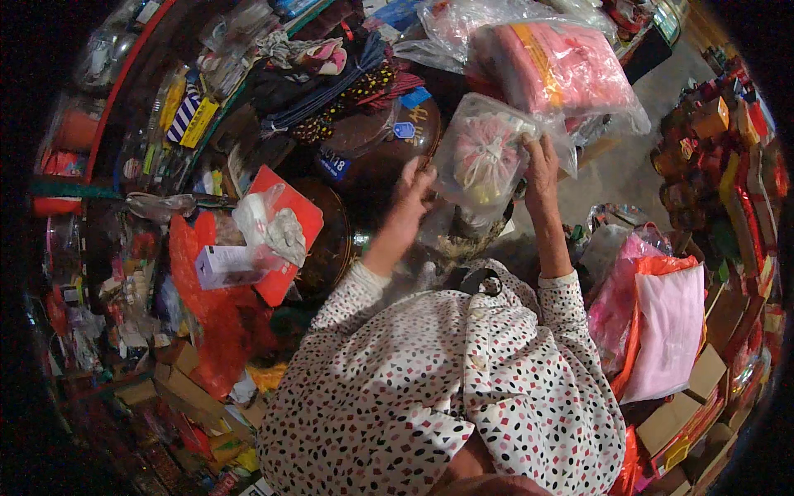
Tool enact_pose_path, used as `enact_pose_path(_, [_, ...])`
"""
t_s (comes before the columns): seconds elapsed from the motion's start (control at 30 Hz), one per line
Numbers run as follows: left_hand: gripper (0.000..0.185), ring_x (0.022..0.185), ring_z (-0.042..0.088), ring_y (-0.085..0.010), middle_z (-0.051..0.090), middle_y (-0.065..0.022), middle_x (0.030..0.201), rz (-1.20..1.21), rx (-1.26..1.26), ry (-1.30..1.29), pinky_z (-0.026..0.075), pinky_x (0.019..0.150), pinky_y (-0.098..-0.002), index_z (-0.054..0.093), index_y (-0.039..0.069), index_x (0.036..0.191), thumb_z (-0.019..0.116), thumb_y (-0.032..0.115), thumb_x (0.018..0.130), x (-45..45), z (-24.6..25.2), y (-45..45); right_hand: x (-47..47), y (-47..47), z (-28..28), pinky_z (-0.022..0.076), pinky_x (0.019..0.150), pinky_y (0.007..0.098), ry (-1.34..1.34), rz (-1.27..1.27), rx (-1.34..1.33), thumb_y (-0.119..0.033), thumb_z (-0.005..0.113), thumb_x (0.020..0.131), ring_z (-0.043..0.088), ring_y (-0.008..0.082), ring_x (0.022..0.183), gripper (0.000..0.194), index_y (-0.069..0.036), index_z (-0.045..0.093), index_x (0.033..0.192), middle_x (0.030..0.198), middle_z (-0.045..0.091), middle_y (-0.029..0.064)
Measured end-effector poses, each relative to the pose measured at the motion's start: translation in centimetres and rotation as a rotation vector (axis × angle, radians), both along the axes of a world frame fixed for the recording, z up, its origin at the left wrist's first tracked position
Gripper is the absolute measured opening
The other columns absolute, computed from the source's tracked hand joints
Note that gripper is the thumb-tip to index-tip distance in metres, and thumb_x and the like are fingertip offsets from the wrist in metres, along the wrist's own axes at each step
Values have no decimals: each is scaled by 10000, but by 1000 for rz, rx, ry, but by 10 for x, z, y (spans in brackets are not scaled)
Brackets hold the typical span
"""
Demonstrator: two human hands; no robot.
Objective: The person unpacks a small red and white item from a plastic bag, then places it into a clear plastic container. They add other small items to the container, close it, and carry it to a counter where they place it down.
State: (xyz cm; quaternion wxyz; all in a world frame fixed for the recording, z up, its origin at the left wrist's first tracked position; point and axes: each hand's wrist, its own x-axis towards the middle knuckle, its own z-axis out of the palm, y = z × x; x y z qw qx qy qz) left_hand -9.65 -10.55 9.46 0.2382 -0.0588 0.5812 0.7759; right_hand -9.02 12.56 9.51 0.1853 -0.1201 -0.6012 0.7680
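My right hand point(543, 170) grips the right edge of a clear plastic bag point(462, 133), its thumb and fingers pinching the film. Inside that bag sits a smaller bundle point(490, 152), knotted at the top and pink, white and yellowish; what it contains cannot be made out. Just left of the bag is my left hand point(410, 195), blurred, with fingers apart and nothing visible in them. Behind it stands a round dark brown lidded container point(372, 149) with blue stickers that bear writing.
Beyond the bag lies a plastic-wrapped pink textile pack point(558, 68). On the left are a red board point(294, 223), a white box point(229, 266) and red plastic bags point(211, 322). At right, a pink pack point(664, 328) rests near cardboard boxes point(676, 421). Crowded shelves curve along the left.
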Motion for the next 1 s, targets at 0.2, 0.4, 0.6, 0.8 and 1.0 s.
enact_pose_path(0.2, [740,1256,444,-190,459,-99,1362,-205,-12,302,370,1046,-349,343,35,1425,714,286,836,-33,14,1,9,-21,11,338,1032,318,-95,173,-35,-325,579,872,476,229,1192,710,86,345,1400,1326,487,155])
enact_pose_path(0.4, [695,1154,544,-190,538,-104,1280,-212,86,178,441,987,-336,396,27,1390,729,118,786,-37,12,7,16,-33,16,417,930,307,9,123,-115,-252,548,935,517,178,1068,436,15,472,1271,1158,560,96])
enact_pose_path(0.6, [648,1101,581,-187,562,-91,1243,-141,144,281,458,960,-338,455,25,1340,717,193,771,-23,8,6,20,-34,2,415,937,312,122,13,98,-293,573,939,515,188,1081,476,19,462,1282,1166,556,120])
enact_pose_path(0.8, [607,1084,561,-174,570,-70,1204,-18,134,241,465,954,-324,470,60,1328,700,128,770,-20,12,2,30,-23,2,419,644,248,23,83,202,-217,581,931,490,91,730,220,-11,560,1007,845,549,8])
enact_pose_path(1.0, [582,1074,562,-177,587,-49,1196,-90,165,243,437,964,-336,513,57,1285,717,194,758,-23,14,-2,36,-26,27,333,560,225,-52,221,144,-246,526,963,378,51,640,228,-28,516,898,732,427,-27])
